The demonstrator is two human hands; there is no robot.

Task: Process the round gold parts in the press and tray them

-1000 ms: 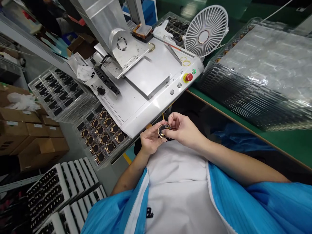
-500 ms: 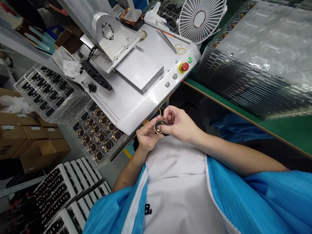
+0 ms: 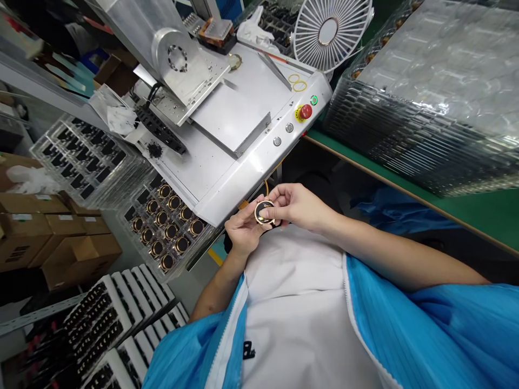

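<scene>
Between both hands, in front of my chest, is a round watch case (image 3: 265, 205) with a gold rim and a dark inside. My left hand (image 3: 244, 228) is closed on its left and lower edge. My right hand (image 3: 298, 208) grips it from the right, the thumb pressed onto its inner face. Fingers cover part of the case, so small details inside cannot be made out. Left of my hands, a clear plastic tray (image 3: 172, 249) carries several similar gold-rimmed round pieces.
Ahead stands a metal machine (image 3: 227, 194) with a red stop button (image 3: 305, 111) on its front edge. A white fan (image 3: 329, 31) and stacked clear trays (image 3: 405, 129) are at the right. Cardboard boxes (image 3: 81, 259) and white racks (image 3: 121, 302) fill the left side.
The watch case has tilted so its inner face shows more, and the right thumb now lies across that face. Both hands stay in nearly the same place; the view shifts slightly.
</scene>
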